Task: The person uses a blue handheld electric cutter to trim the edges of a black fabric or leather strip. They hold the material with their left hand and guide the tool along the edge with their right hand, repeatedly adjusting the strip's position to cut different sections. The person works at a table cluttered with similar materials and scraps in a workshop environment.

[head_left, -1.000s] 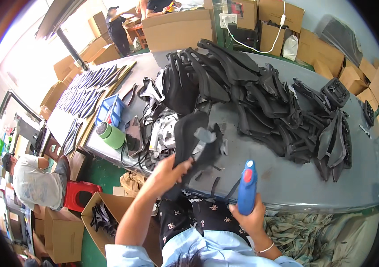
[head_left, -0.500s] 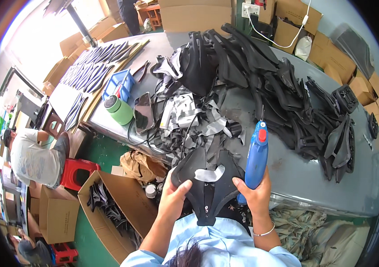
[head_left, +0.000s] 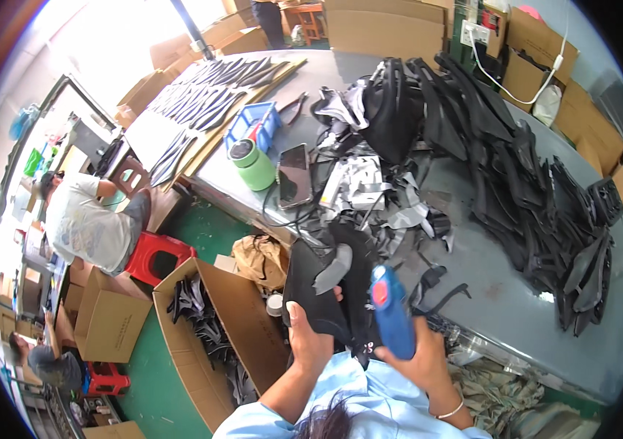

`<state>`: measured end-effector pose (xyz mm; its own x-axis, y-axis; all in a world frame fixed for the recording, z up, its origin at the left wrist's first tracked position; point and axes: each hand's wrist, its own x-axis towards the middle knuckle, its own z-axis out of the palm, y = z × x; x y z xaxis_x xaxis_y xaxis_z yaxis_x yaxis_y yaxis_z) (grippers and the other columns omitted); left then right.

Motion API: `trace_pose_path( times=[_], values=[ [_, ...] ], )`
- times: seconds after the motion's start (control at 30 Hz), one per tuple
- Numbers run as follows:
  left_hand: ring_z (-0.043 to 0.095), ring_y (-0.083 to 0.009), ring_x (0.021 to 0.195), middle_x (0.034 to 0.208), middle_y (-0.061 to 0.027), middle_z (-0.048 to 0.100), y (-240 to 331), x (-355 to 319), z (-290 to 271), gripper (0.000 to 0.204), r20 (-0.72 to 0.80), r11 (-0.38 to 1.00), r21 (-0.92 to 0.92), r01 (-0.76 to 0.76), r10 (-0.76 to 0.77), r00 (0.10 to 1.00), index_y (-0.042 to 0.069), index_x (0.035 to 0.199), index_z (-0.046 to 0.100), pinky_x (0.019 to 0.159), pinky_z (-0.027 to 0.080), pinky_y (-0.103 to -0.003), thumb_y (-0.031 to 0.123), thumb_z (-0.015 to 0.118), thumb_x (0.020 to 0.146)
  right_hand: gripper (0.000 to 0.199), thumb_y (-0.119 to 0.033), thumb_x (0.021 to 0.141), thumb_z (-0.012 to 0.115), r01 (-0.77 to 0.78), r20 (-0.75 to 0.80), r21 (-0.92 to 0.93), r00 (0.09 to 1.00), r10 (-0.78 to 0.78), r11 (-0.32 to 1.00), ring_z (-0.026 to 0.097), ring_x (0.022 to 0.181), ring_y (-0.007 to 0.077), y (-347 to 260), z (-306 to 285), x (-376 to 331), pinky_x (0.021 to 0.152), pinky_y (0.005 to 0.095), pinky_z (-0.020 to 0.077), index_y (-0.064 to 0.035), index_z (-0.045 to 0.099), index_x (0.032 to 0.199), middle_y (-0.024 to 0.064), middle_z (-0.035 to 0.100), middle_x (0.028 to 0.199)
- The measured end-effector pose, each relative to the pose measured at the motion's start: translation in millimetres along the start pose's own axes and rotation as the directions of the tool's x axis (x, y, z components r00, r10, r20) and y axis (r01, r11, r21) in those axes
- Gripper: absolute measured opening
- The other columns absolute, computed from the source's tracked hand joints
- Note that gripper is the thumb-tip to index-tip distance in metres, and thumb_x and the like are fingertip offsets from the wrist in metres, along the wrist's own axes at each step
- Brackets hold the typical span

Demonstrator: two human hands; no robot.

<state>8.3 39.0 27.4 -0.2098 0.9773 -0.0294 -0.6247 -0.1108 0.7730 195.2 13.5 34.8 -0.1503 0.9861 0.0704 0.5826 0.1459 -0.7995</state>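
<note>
A black moulded piece shaped like a bicycle saddle point(head_left: 311, 300) is tilted in front of me, with a curved grey strip point(head_left: 334, 270) on its upper face. My left hand point(head_left: 310, 342) grips its left edge, thumb on the near side; a fingertip shows by its middle gap. Closed around a blue hand-held power tool with a red button point(head_left: 396, 322) is my right hand point(head_left: 423, 358). The tool is blurred and overlaps the piece's right side, so I cannot tell whether they touch. Its tip is not clearly visible.
Black saddle parts point(head_left: 501, 168) pile up on the grey table point(head_left: 472, 293). Scraps point(head_left: 406, 212), a phone point(head_left: 295, 175), a green bottle point(head_left: 251, 164) and a blue basket point(head_left: 260, 124) lie beyond my hands. An open carton point(head_left: 242, 329) stands lower left. Two people sit at left.
My view has swung left. The piece has tilted, and my left hand has turned with it. The tool has come lower and closer to the piece, held in my right hand.
</note>
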Motion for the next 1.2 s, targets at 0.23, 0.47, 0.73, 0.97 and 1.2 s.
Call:
trace_pose_path(
  times=[0.23, 0.47, 0.73, 0.97, 1.2],
  values=[
    [0.048, -0.0174, 0.111, 0.121, -0.0071, 0.051, -27, -1, -6, 0.101, -0.073, 0.977, 0.022, -0.214, 0.215, 0.974, 0.004, 0.131, 0.039, 0.096, 0.038, -0.032, 0.085, 0.019, 0.074, 0.059, -0.040, 0.064, 0.080, 0.082, 0.190, -0.022, 0.979, -0.077, 0.996, 0.063, 0.063, 0.0341, -19, 16, -25, 0.061, 0.0419, 0.0491, 0.0010, 0.052, 0.096, 0.0161, 0.062, 0.070],
    [0.051, -0.0197, 0.103, 0.112, -0.0097, 0.051, -26, 1, -8, 0.097, 0.013, 0.946, 0.118, -0.301, 0.302, 0.953, 0.003, 0.130, 0.034, 0.092, 0.041, -0.034, 0.083, 0.027, 0.075, 0.060, -0.037, 0.063, 0.083, 0.098, 0.057, 0.054, 0.993, -0.101, 0.994, 0.064, 0.061, 0.0301, -19, 19, -22, 0.060, 0.0395, 0.0501, 0.0016, 0.051, 0.096, 0.0154, 0.064, 0.072],
    [0.054, -0.0231, 0.108, 0.122, -0.0149, 0.052, -42, -41, 10, 0.104, 0.094, 0.981, 0.161, -0.110, 0.096, 0.991, -0.001, 0.136, 0.029, 0.094, 0.042, -0.034, 0.084, 0.025, 0.076, 0.051, -0.020, 0.066, 0.083, 0.028, -0.163, 0.541, 0.984, 0.072, 0.841, 0.066, 0.071, 0.0192, -42, -6, 32, 0.065, 0.0325, 0.0519, -0.0005, 0.050, 0.098, 0.0107, 0.066, 0.081],
    [0.056, -0.0232, 0.096, 0.113, -0.0151, 0.054, -33, -25, -6, 0.089, 0.019, 0.994, -0.083, -0.067, 0.069, 0.997, 0.002, 0.132, 0.033, 0.083, 0.046, -0.036, 0.074, 0.040, 0.080, 0.043, -0.013, 0.069, 0.078, -0.056, -0.205, 0.593, 0.954, 0.218, 0.803, 0.059, 0.070, 0.0134, -24, -7, 28, 0.066, 0.0283, 0.0490, -0.0031, 0.051, 0.101, 0.0059, 0.062, 0.081],
    [0.054, -0.0198, 0.092, 0.107, -0.0122, 0.054, -7, -2, -4, 0.095, 0.028, 0.957, 0.098, -0.272, 0.271, 0.962, -0.003, 0.127, 0.038, 0.082, 0.044, -0.034, 0.078, 0.039, 0.078, 0.054, -0.024, 0.060, 0.082, -0.097, -0.153, -0.291, 0.987, 0.054, 0.952, 0.060, 0.069, 0.0411, 5, 8, 2, 0.064, 0.0462, 0.0463, -0.0037, 0.049, 0.097, 0.0166, 0.063, 0.074]
  ],
)
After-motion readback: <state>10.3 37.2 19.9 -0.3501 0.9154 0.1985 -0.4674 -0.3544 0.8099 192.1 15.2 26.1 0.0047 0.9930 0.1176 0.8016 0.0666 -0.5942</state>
